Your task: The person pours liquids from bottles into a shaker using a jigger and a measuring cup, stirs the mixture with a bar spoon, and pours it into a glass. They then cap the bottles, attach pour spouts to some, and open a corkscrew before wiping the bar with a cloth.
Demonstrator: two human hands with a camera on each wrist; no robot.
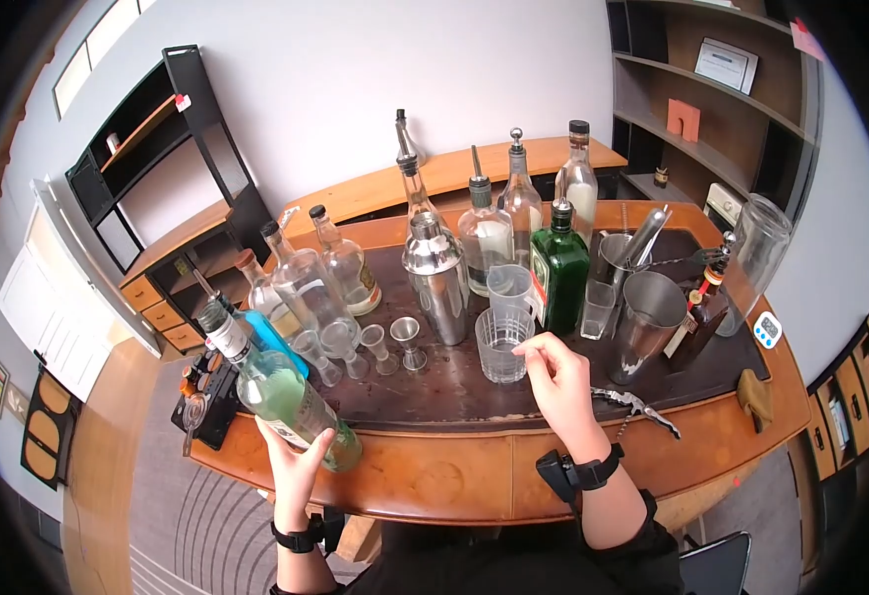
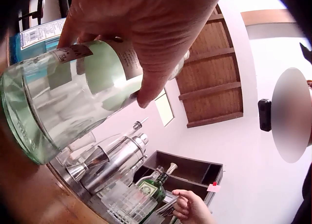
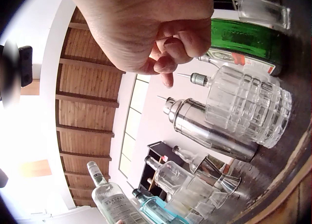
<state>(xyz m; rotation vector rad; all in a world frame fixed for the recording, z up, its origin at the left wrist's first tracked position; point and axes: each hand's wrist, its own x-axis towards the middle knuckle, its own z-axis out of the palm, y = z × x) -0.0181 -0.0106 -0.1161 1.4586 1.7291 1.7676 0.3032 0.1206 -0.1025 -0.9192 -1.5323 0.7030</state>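
Note:
My left hand (image 1: 296, 466) grips a pale green glass bottle (image 1: 281, 382) around its lower body, thumb on the near side. The bottle is tilted, its neck toward the upper left, over the table's front left edge. My right hand (image 1: 560, 385) is raised beside a cut-glass mixing glass (image 1: 502, 362), fingertips close to its rim in the head view. The right fingers are curled, and nothing shows between them in the right wrist view (image 3: 170, 43). Behind the mixing glass stand a metal cocktail shaker (image 1: 439, 297) and a dark green bottle (image 1: 559, 273).
A metal jigger (image 1: 408, 344) and several small glasses (image 1: 375, 347) stand left of the shaker. At the right are a metal shaker tin (image 1: 650, 322), a dark bottle (image 1: 697, 322) and a corkscrew (image 1: 643, 407). Clear bottles (image 1: 484, 233) line the back; a blue bottle (image 1: 271, 332) stands left.

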